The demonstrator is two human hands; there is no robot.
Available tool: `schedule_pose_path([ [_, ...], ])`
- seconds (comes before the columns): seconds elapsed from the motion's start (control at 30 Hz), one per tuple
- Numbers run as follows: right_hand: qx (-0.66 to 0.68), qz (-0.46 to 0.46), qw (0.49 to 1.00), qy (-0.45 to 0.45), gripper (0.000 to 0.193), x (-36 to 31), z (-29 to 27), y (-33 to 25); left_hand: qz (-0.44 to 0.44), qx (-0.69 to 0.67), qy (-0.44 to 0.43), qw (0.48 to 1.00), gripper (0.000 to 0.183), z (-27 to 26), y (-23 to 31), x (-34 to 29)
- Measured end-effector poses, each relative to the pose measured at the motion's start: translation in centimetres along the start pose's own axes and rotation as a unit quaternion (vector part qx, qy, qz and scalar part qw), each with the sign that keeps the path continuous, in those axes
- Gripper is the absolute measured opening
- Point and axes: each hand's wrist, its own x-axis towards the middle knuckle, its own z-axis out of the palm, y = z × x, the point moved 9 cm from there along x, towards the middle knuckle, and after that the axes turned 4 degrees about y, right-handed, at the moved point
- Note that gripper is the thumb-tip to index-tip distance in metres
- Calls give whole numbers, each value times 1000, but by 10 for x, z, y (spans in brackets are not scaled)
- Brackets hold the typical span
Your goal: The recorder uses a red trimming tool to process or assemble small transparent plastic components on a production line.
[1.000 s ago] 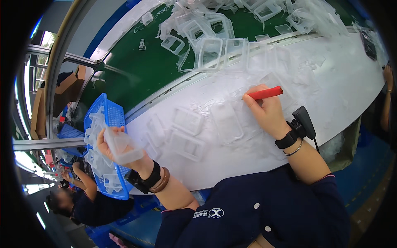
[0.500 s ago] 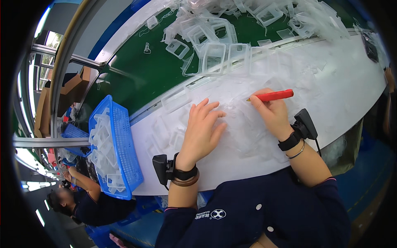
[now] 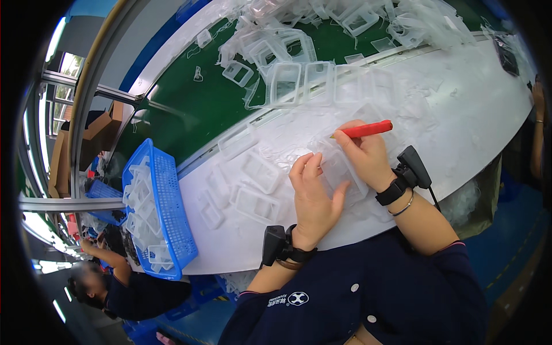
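Note:
In my right hand (image 3: 363, 155) is a red-handled tool (image 3: 371, 129) with a thin pointed tip, pinched between thumb and fingers. Below that tip lies a clear plastic frame (image 3: 345, 168), rectangular with rounded corners. My left hand (image 3: 315, 201) grips the frame's left side, its fingers bent at the edge and the thumb stretched over it; part of the frame is hidden behind both hands. Left of my left hand, several more clear plastic frames (image 3: 256, 205) are spread on the white table (image 3: 236, 253). Thin see-through scraps surround the frame.
A blue basket (image 3: 175, 201) with clear plastic pieces stands at the table's left edge. Beyond a metal rail, a green surface (image 3: 190, 123) bears a heap of joined plastic frames (image 3: 282, 52). A bag (image 3: 468, 201) hangs right of the table. A co-worker (image 3: 135, 290) is at far left.
My left hand has moved right and nearer to me, its fingers drawing in onto the clear frame. The right hand with the red-handled tool shifted slightly left. Loose frames are uncovered at left.

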Motion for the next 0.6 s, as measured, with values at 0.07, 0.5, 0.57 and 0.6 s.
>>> schedule_pose_path([
  [0.07, 1, 0, 1000, -2, 10, 0, 0, 1, -11, -35, 33, 999, 59, -4, -7, -2],
  [0.5, -28, 11, 999, -35, 10, -1, 6, 4, 35, 294, 230, 927, 16, -198, -22, 40],
  [0.57, -28, -3, 999, -25, 10, 0, 2, 1, 7, 307, 198, 931, 16, -201, -38, 52],
  [0.6, -21, 2, 999, -27, 10, 0, 0, 1, -14, 298, 164, 940, 16, -196, -51, 56],
])
